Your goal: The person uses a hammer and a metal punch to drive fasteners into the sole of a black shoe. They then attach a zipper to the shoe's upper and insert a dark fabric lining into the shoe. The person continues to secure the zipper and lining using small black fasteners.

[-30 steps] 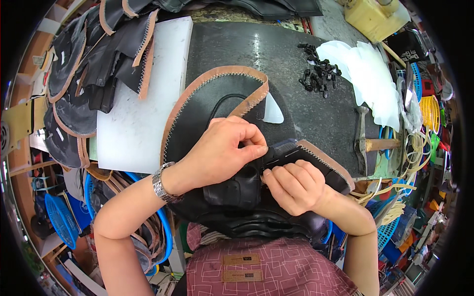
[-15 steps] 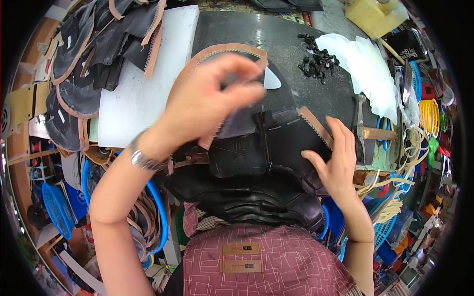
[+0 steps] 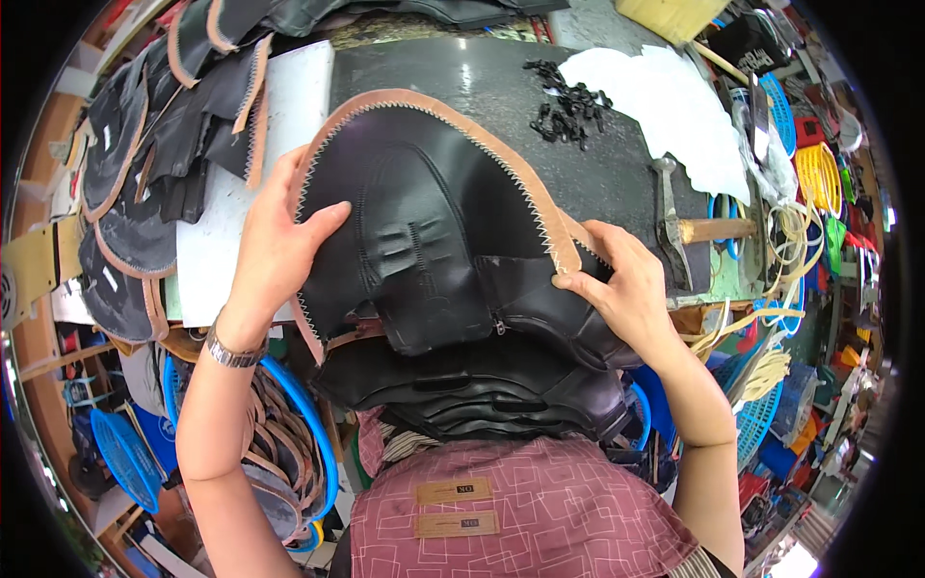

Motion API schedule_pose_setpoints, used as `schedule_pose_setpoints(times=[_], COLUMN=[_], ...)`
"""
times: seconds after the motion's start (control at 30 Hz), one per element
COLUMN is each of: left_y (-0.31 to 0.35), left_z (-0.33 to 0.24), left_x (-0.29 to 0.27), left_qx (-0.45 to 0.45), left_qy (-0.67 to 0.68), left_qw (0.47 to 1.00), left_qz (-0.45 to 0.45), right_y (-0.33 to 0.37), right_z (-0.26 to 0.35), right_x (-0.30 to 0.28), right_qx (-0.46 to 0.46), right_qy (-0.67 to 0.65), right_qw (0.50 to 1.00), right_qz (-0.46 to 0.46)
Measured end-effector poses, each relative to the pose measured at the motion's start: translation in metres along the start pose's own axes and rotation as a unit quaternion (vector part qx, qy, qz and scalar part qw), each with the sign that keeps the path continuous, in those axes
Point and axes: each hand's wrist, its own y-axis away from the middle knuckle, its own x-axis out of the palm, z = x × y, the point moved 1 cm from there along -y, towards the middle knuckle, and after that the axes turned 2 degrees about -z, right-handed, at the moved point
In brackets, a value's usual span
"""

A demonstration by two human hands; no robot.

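Note:
A black leather shoe upper (image 3: pixel 414 222) stands opened out before me, its outer side showing. Zigzag stitching fixes a tan strip (image 3: pixel 395 99) along its curved edge. My left hand (image 3: pixel 275 241) grips the upper's left edge, thumb on the black leather and fingers behind. At the right, my right hand (image 3: pixel 621 289) pinches the end of the tan edge between thumb and fingers. A small zip pull (image 3: pixel 500 328) hangs at the upper's lower right. Beneath it, more black leather uppers (image 3: pixel 453 385) are stacked against my lap.
Several black pieces with tan edging (image 3: pixel 120 164) lie at the left beside a white board (image 3: pixel 207 250). On the dark work surface (image 3: pixel 414 67) are small black parts (image 3: pixel 568 101), white sheets (image 3: pixel 655 116) and a hammer (image 3: pixel 713 229). A blue-rimmed basket (image 3: pixel 323 433) holds more pieces below.
My left hand has come down and left from over the upper to its left edge. The upper now shows its smooth outer side, and my right hand has closed on its tan end.

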Motion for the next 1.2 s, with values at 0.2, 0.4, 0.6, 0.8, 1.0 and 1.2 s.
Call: schedule_pose_setpoints(times=[0.2, 0.4, 0.6, 0.8, 1.0, 1.2], left_y=[-0.003, -0.110, -0.182, -0.100, -0.090, -0.001], left_z=[-0.028, -0.094, -0.027, 0.045, 0.018, -0.058], left_x=[-0.018, -0.127, -0.202, -0.144, -0.127, -0.035], left_qx=[0.036, 0.054, 0.054, 0.244, 0.292, 0.264], left_qy=[0.044, 0.138, -0.087, -0.431, -0.511, -0.288], left_qw=[0.998, 0.987, 0.979, 0.869, 0.804, 0.920], left_qz=[-0.013, -0.057, -0.175, 0.013, -0.084, -0.002], right_y=[-0.011, -0.200, -0.371, -0.296, -0.259, -0.145], right_z=[0.013, 0.063, 0.069, 0.159, 0.181, 0.114], right_x=[-0.032, -0.103, -0.034, 0.104, 0.110, 0.011], right_qx=[0.044, -0.151, -0.216, -0.043, 0.104, 0.093], right_qy=[-0.085, 0.057, 0.094, -0.266, -0.530, -0.487], right_qw=[0.990, 0.986, 0.971, 0.932, 0.811, 0.849], right_qz=[0.099, -0.035, -0.034, 0.243, 0.224, 0.183])
